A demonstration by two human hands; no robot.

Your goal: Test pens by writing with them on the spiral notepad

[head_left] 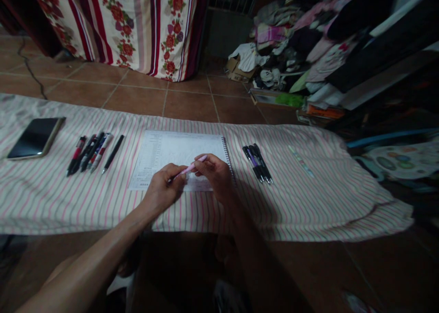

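Both hands meet over a spiral notebook (185, 144), whose open page lies on the striped cloth. A pink pen (189, 168) runs slanted between them. My left hand (164, 185) is closed around its lower left end, and my right hand (216, 171) pinches the upper right end. To the left of the notebook lie several pens (89, 153) side by side and one black pen (113, 154) a little apart. On the right, a small group of dark pens (258, 163) lies together, and farther right is a pale patterned pen-like stick (301, 161).
A dark-screened phone or tablet (36, 138) lies at the left end of the striped cloth (325, 203). Beyond the table hangs a flowered curtain (137, 25). A heap of clothes (295, 43) fills the far right, and a patterned chair (404, 160) stands beside the table's right end.
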